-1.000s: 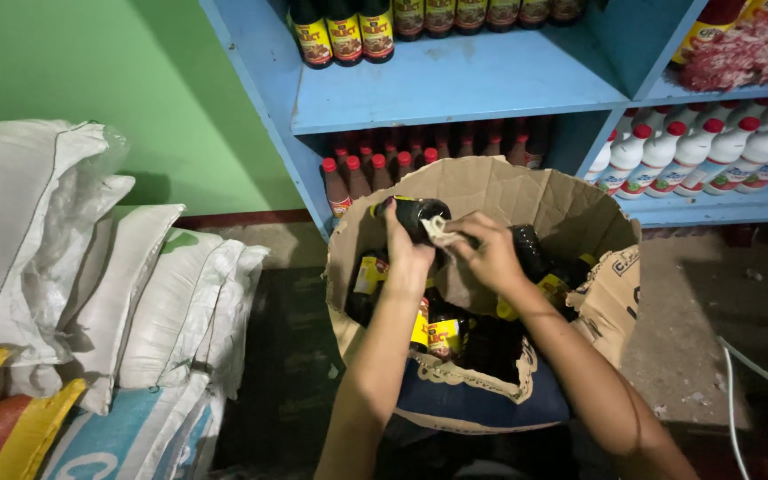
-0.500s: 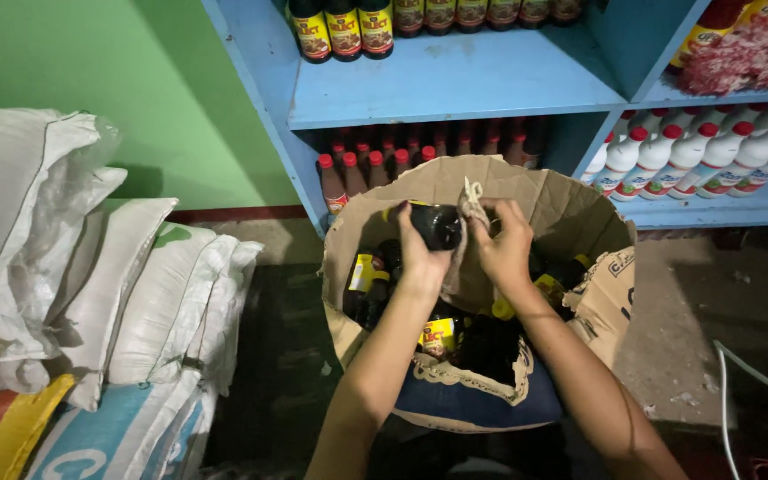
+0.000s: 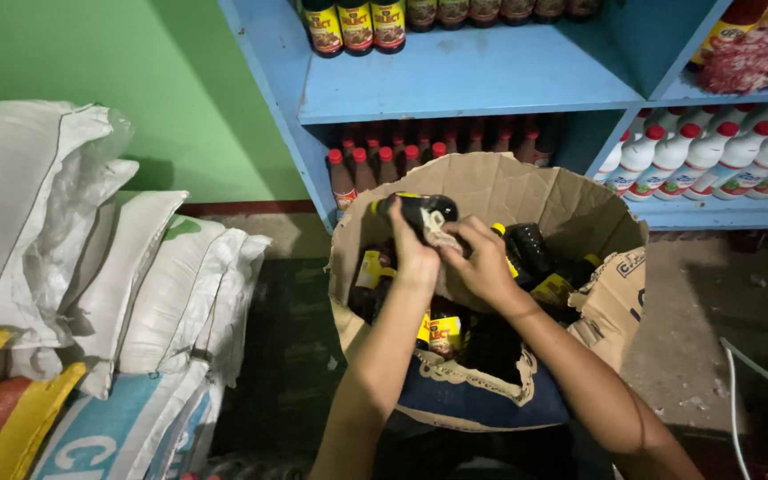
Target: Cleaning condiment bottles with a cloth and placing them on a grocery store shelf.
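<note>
My left hand (image 3: pixel 413 249) grips a dark sauce bottle (image 3: pixel 420 209) with a yellow cap, held sideways over an open cardboard box (image 3: pixel 491 182). My right hand (image 3: pixel 482 262) presses a small pale cloth (image 3: pixel 437 233) against the bottle's side. Below the hands the box holds several more dark bottles with yellow labels (image 3: pixel 535 253). The box rests on a dark blue cloth with a scalloped cream edge (image 3: pixel 482 391) on my lap.
A blue shelf unit (image 3: pixel 473 80) stands behind the box, with dark bottles on top, red-capped brown bottles (image 3: pixel 375 164) below and white red-capped bottles (image 3: pixel 713 151) to the right. Stacked white sacks (image 3: pixel 91 267) lie at the left against a green wall. A white cable (image 3: pixel 748 391) crosses the floor at right.
Both hands have dropped slightly toward the box with the bottle. The right hand's cloth has moved from the bottle's upper right side to its underside.
</note>
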